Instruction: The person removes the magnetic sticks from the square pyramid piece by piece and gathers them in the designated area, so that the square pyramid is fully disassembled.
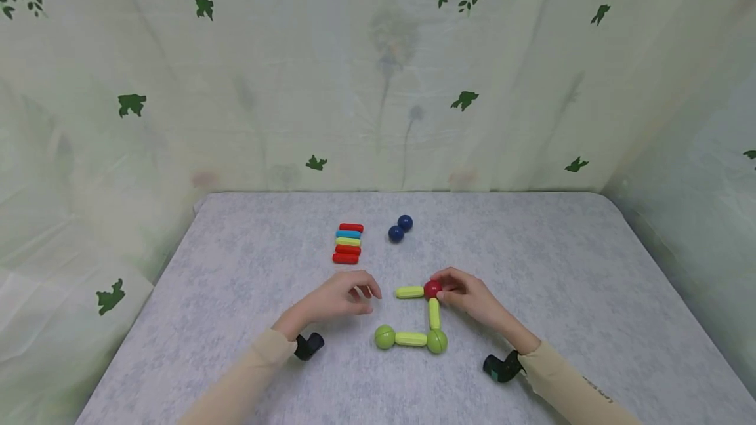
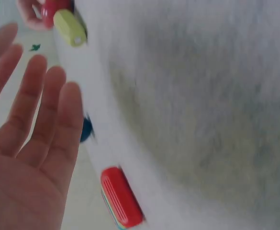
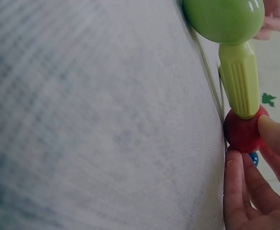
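Red and round, a ball [image 1: 432,289] is pinched between thumb and fingers of the right hand [image 1: 472,297], probably to steady the corner where two yellow-green rods [image 1: 410,292] meet. The left hand [image 1: 339,295], loosely spread and holding nothing, is near the free rod end; green balls [image 1: 437,341] joined by another rod [image 1: 411,339] continue the shape, while sticks [image 1: 348,242] and blue balls [image 1: 396,234] lie farther off, apparently grouped by kind.

Getting soft light around the red ball [image 1: 432,290], casting faint shadows near it; blurring cloth [image 2: 202,120] away from it in dimmer wrist views.
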A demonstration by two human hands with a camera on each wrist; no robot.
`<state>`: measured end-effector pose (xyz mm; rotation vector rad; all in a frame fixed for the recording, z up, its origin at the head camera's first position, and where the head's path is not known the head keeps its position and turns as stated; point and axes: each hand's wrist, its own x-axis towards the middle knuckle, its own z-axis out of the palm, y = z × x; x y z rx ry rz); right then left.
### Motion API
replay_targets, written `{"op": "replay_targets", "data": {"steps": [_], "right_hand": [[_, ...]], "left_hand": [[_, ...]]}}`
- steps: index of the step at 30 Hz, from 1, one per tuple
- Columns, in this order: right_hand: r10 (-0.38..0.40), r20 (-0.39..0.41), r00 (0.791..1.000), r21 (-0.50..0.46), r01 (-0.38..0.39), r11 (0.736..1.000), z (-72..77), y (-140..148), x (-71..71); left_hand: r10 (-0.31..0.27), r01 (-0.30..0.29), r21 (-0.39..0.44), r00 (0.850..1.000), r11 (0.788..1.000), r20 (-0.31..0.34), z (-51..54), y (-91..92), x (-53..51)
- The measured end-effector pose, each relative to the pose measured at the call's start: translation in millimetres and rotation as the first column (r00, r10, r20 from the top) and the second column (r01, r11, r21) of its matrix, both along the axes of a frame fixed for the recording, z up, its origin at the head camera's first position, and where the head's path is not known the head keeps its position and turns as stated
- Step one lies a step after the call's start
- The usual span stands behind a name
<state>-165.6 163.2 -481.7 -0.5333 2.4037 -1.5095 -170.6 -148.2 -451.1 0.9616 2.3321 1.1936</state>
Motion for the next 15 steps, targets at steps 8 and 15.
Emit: {"op": "replay_targets", "data": {"steps": [8,15], "right_hand": [[-0.005,-0.005,1.000,0.006,0.005,1.000,-0.9,-0.1,-0.6],[-0.005,-0.007,1.000,0.007,0.006,1.000,-1.9,0.1,-1.1]], "left_hand": [[-0.124,0.131,-0.075,0.987,0.989,0.098,-3.9,18.4,19.1],[-0.166,0.175,-0.093,0.981,0.980,0.100,-9.0,26.1,24.6]]}}
